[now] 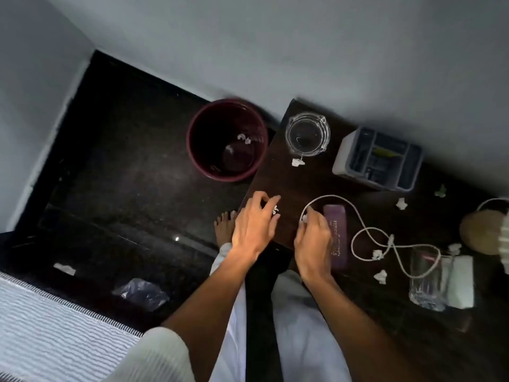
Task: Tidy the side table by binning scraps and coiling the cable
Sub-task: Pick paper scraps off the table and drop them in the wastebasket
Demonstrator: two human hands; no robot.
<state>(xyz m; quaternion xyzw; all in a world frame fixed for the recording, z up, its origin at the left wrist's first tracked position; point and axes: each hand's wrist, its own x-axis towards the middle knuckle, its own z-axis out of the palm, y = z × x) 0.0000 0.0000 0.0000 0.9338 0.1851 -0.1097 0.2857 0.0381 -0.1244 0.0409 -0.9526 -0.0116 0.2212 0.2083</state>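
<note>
My left hand (pixel 254 220) hovers over the near left corner of the dark side table (pixel 278 175), fingers curled around a small white paper scrap (pixel 275 209). My right hand (pixel 312 238) pinches another white scrap (pixel 304 217) beside the end of the white cable (pixel 366 232), which lies in loose loops across the table. More scraps lie near the glass ashtray (pixel 298 162), along the cable (pixel 378 254) and further right (pixel 401 203). The maroon bin (pixel 227 139) stands on the floor left of the table, with scraps inside.
A glass ashtray (pixel 308 133), a grey organiser box (pixel 377 158), a purple case (pixel 337 238), a drinking glass (pixel 428 279) and a round tan object (pixel 480 231) share the table. On the floor lie a white scrap (pixel 64 268) and a plastic bag (pixel 141 293). My bare foot (pixel 224 227) is beside the table.
</note>
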